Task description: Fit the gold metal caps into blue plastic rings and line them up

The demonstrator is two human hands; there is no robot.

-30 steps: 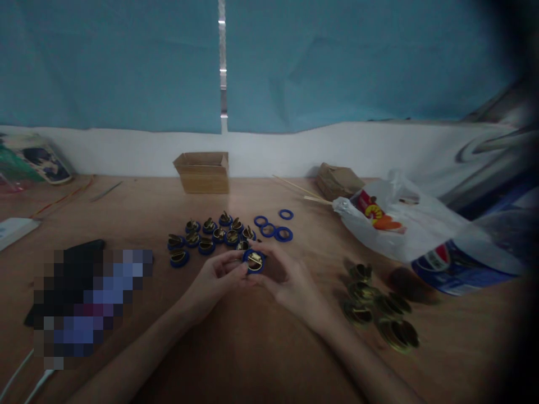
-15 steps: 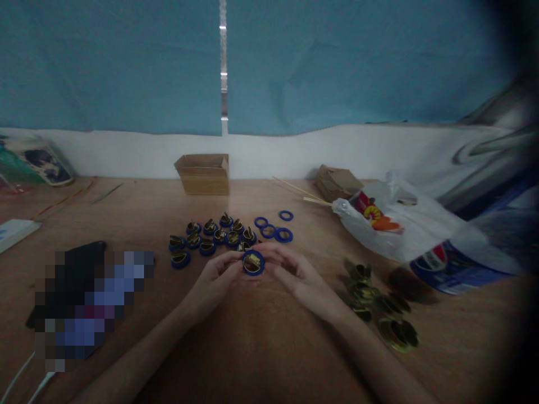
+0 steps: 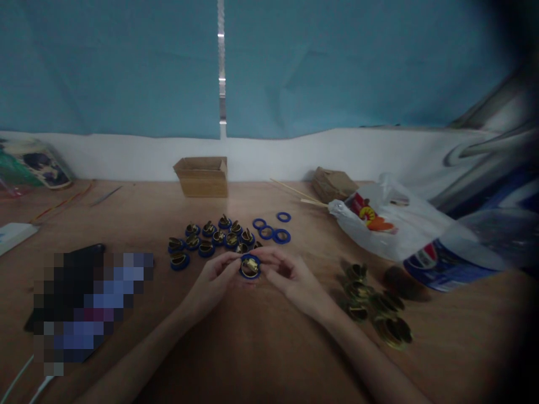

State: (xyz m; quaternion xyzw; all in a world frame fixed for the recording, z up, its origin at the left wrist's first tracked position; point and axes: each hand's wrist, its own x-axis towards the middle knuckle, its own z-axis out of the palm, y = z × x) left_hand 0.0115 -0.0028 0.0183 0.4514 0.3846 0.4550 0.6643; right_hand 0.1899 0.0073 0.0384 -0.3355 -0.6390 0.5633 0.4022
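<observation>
Between my two hands sits a gold metal disc with a blue ring around its edge [image 3: 250, 267] and a raised gold piece on its face. My left hand [image 3: 217, 276] pinches its left rim with thumb and fingers. On the opposite side, my right hand [image 3: 286, 275] has its fingertips closed on the right rim. Just behind my hands stands a cluster of similar blue-ringed gold pieces [image 3: 206, 248], several with a half-round flap raised. Several loose blue rings [image 3: 282, 236] lie beyond my right hand. Gold pieces without rings [image 3: 391, 331] are grouped right of my right forearm.
A cardboard box [image 3: 205, 182] stands against the wall, with a crumpled brown package [image 3: 334, 184] farther right. A plastic bag [image 3: 370, 230] and a Pepsi bottle [image 3: 450, 264] lie at the right. A blurred-out dark device [image 3: 67, 286] and cables are at the left.
The ringed disc has tilted slightly between my fingers, and its raised gold piece shows more clearly. Both hands keep hold of it. The whole view has shifted a little.
</observation>
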